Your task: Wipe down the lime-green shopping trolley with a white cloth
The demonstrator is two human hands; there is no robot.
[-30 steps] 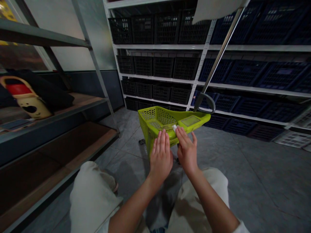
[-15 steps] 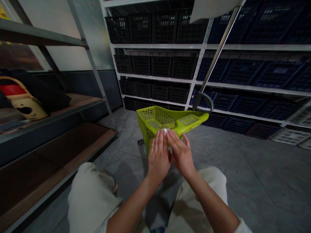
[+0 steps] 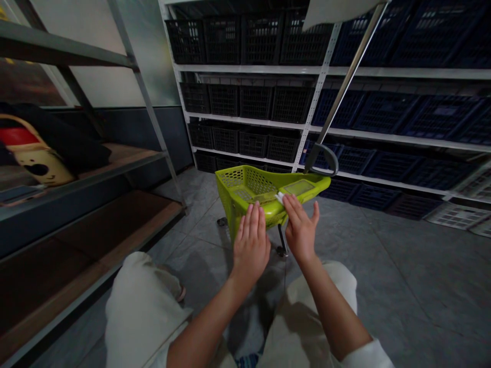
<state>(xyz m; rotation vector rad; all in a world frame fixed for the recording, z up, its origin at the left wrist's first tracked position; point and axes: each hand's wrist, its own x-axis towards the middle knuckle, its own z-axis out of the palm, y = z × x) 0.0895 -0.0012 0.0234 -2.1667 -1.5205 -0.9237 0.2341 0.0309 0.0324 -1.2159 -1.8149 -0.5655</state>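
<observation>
A lime-green plastic basket cart stands on the grey floor just ahead of my knees, with a metal handle pole rising to the upper right. My left hand rests flat with fingers together against the cart's near rim. My right hand presses a small white wad under its fingertips on the cart's top edge, thumb spread outward.
White shelving behind the cart carries rows of black and dark blue crates. A grey metal rack on the left holds a red-and-cream bag and dark cloth. Grey tiled floor lies to the right.
My right hand slid the white wad left along the rim toward my left fingertips, then back right along the top edge. My left hand stayed on the rim.
</observation>
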